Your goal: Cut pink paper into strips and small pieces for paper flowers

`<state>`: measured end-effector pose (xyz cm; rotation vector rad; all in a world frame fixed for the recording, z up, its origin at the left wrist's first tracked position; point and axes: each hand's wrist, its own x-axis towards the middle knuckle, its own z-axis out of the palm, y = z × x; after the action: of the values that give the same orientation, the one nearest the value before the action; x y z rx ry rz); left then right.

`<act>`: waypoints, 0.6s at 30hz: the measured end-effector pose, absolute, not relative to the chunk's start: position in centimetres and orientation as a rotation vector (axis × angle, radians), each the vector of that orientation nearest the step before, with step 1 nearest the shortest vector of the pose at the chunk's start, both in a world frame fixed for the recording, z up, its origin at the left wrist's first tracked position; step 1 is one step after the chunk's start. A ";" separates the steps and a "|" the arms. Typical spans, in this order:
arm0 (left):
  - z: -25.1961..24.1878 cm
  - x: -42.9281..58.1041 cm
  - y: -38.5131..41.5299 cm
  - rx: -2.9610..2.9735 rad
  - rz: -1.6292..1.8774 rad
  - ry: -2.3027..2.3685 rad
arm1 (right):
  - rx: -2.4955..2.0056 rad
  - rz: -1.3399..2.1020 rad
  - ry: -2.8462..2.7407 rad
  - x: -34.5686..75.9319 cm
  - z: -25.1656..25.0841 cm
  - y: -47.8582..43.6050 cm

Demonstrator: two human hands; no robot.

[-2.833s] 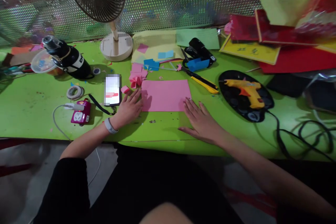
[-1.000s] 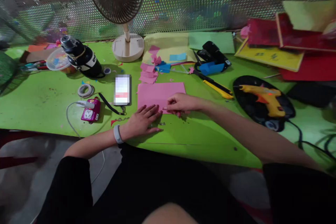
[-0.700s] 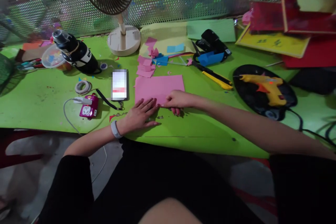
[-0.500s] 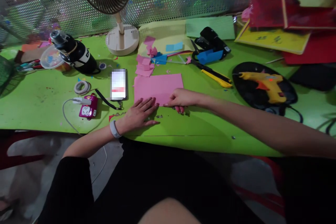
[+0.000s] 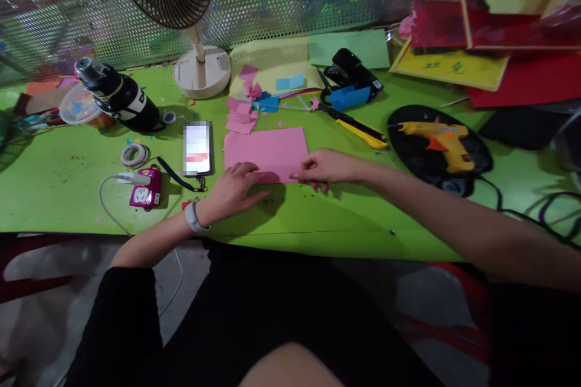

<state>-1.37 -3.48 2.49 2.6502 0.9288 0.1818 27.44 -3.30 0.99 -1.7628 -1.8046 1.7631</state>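
Note:
A pink sheet of paper (image 5: 267,146) lies flat on the green table before me. My left hand (image 5: 231,190) rests at its lower left edge, fingers a little bent and thumb held apart, not gripping it. At the lower right corner my right hand (image 5: 320,169) has its thumb and fingers pinched on the paper's edge. Small cut pink paper pieces (image 5: 240,118) sit just behind the sheet. To the left of it lies a phone (image 5: 198,148) with a lit, blurred screen and a black strap.
A yellow utility knife (image 5: 361,132) and a yellow glue gun (image 5: 447,142) on a black mat (image 5: 399,151) lie right. Behind are a fan (image 5: 202,72) and blue paper (image 5: 349,98). Left are a black bottle (image 5: 122,97), a tape roll (image 5: 134,155) and a magenta power adapter (image 5: 147,187).
The left hand's fingers have bent and drawn back from lying flat on the paper. The right hand remains at the lower right corner. The whole view has shifted slightly.

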 end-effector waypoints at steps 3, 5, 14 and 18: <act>3.3 0.6 -2.3 2.318 0.167 1.134 | -1.731 1.844 -1.821 25.0 0.4 -2.8; 3.2 1.6 -1.6 2.084 -0.041 1.123 | -1.748 1.867 -1.828 24.3 -0.2 -2.7; 2.0 2.7 0.8 1.604 -0.339 1.139 | -1.731 1.842 -1.842 24.6 -0.7 -2.7; 2.6 1.4 1.0 1.584 -0.358 1.206 | -1.738 1.841 -1.829 24.6 -0.4 -2.7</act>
<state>1.43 1.04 2.56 1.5835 1.2061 -0.3576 24.57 -2.72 -0.35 -1.7377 -1.8290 1.8415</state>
